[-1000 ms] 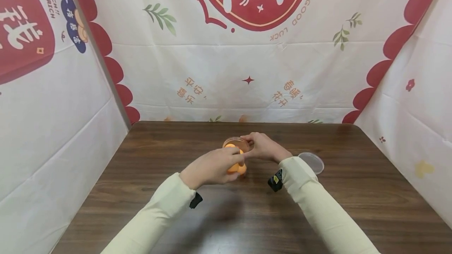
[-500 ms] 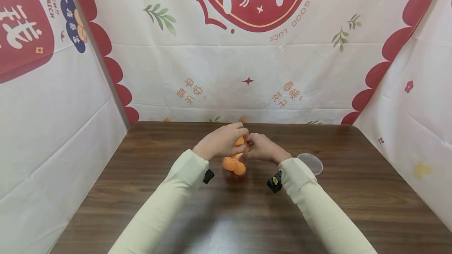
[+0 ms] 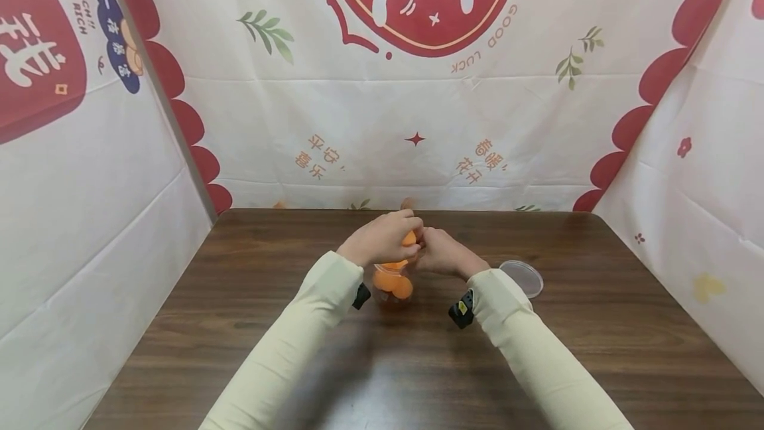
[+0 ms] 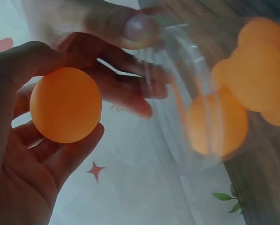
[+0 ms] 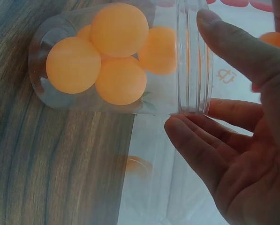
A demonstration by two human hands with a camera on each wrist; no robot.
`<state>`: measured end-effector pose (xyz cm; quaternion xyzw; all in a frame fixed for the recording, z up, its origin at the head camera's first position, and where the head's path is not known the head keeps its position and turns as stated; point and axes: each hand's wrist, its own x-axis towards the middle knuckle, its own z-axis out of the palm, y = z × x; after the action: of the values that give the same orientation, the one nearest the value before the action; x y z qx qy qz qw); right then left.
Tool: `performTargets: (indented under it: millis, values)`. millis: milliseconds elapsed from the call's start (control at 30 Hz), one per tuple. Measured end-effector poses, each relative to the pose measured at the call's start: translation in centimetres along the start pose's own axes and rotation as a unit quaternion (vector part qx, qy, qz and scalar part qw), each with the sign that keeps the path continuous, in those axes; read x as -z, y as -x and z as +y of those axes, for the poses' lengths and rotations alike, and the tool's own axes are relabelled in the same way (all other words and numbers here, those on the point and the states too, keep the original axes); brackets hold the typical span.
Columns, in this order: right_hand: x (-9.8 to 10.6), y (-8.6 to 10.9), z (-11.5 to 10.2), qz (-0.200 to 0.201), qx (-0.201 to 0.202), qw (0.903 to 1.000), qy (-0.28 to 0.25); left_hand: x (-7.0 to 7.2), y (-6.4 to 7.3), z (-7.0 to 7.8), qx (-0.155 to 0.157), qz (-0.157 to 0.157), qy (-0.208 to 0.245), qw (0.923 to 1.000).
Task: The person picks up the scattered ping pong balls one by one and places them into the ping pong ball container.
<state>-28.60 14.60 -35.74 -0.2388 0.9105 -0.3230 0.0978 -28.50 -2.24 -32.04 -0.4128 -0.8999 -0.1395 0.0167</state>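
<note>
My left hand (image 3: 384, 237) holds an orange ping-pong ball (image 4: 65, 105) between thumb and fingers, over the mouth of a clear plastic jar (image 5: 193, 70). Several more orange balls (image 5: 121, 30) lie inside the jar, which stands upright on the table. With thumb and fingers, my right hand (image 3: 444, 254) grips the jar's ridged neck from the right side. In the left wrist view the held ball is just apart from the jar's rim (image 4: 177, 42). The two hands cover much of the jar's top in the head view.
A clear round lid (image 3: 522, 279) lies flat on the brown wooden table (image 3: 251, 284), beside the right sleeve. White printed cloth (image 3: 358, 111) hangs behind the table and along both sides.
My left hand has risen from low at the front of the jar to above its mouth, showing the balls inside. The right hand stays at the neck. The head view has shifted slightly.
</note>
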Motion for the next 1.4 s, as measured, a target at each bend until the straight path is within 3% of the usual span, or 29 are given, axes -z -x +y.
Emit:
performTargets:
  millis: [367,600,1400]
  values:
    - [-0.1,0.0,0.2,0.016,-0.003,0.9999,0.003,-1.7,0.2,-1.2,0.006,0.002,0.003,1.0000]
    - [-0.4,-0.1,0.2,0.019,0.017,0.9997,0.004,-2.7,0.3,-1.6,0.023,-0.008,0.010,0.9997]
    - [-0.4,-0.1,0.3,0.014,-0.010,0.9998,-0.006,-2.7,0.2,-1.8,0.011,-0.008,0.013,0.9998]
